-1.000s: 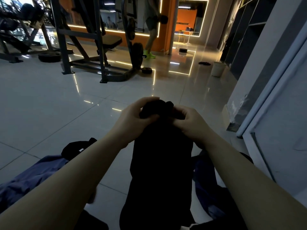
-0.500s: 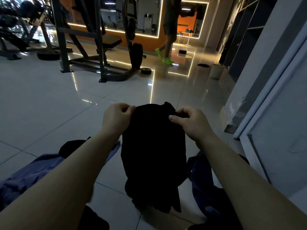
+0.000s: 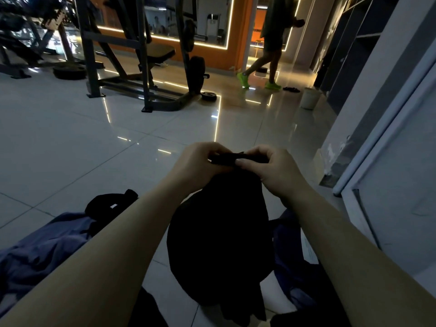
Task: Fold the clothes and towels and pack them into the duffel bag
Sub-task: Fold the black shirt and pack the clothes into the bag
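The hands have drawn close together since a moment ago. Left hand and right hand both pinch the top edge of a black garment, which hangs above the floor.

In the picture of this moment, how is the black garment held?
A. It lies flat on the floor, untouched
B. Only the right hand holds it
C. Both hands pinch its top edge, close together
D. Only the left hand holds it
C: the left hand and the right hand both pinch the top edge of the black garment, which hangs down between the forearms.
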Demonstrator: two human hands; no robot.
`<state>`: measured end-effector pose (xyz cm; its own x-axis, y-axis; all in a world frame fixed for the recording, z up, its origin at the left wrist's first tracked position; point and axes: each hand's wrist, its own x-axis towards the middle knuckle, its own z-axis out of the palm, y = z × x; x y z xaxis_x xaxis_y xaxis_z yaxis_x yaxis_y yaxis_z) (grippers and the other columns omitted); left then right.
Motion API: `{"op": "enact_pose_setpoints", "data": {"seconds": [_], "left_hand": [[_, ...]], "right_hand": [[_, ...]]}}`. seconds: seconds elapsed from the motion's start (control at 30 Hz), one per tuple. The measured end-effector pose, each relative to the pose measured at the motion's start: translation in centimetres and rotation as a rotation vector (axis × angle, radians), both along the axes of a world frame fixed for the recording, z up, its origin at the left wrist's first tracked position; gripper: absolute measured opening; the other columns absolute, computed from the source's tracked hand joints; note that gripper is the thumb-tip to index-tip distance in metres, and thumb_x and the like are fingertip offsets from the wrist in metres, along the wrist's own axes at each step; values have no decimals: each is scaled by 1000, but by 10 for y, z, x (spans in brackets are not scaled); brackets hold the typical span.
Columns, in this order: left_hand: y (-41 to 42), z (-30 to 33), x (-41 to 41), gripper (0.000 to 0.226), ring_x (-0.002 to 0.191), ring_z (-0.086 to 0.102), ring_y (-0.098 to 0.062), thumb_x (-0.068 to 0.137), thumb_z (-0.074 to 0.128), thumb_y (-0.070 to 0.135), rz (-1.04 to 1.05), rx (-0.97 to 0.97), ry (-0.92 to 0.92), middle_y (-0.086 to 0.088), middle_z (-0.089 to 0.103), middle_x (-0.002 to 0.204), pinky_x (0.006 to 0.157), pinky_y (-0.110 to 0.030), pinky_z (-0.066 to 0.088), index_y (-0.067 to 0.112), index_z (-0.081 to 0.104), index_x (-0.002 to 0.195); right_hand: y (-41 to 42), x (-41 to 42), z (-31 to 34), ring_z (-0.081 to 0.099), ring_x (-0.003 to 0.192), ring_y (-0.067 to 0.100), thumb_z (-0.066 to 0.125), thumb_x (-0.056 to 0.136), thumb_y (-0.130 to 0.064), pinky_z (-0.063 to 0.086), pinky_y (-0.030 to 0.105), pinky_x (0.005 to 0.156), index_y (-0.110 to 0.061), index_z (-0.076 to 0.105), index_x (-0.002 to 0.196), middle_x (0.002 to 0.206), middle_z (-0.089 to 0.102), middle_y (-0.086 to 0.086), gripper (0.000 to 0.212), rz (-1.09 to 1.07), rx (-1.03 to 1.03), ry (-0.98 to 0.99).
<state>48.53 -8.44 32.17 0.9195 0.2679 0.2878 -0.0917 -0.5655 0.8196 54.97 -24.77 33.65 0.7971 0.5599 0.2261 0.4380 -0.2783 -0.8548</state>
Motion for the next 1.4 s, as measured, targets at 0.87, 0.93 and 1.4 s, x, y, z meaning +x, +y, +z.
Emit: {"op": "enact_pose_setpoints", "data": {"seconds": [0.87, 0.93, 1.4], "left_hand": [[-9, 18, -6, 34, 95, 67, -28, 69, 69, 11, -276, -358, 183, -3, 69, 98, 81, -36, 58, 26, 63, 99], [-13, 20, -11, 52, 96, 68, -29, 61, 69, 13, -403, -337, 251, -8, 70, 100, 83, -40, 58, 32, 60, 109], [-29, 19, -17, 30, 92, 67, -24, 59, 69, 20, -286, -311, 116, -5, 69, 96, 83, -33, 56, 18, 67, 89]], "right_hand": [[-44, 28, -4, 49, 56, 10, 58, 90, -11, 38, 22, 52, -23, 60, 79, 63, 54, -3, 17, -271, -125, -202], [-53, 34, -5, 54, 54, 14, 56, 91, -8, 44, 23, 48, -24, 59, 76, 64, 57, 2, 22, -270, -50, -104], [-45, 33, -14, 61, 61, 13, 57, 87, 4, 51, 25, 56, -14, 59, 90, 77, 63, 8, 19, -199, 21, 166]]}}
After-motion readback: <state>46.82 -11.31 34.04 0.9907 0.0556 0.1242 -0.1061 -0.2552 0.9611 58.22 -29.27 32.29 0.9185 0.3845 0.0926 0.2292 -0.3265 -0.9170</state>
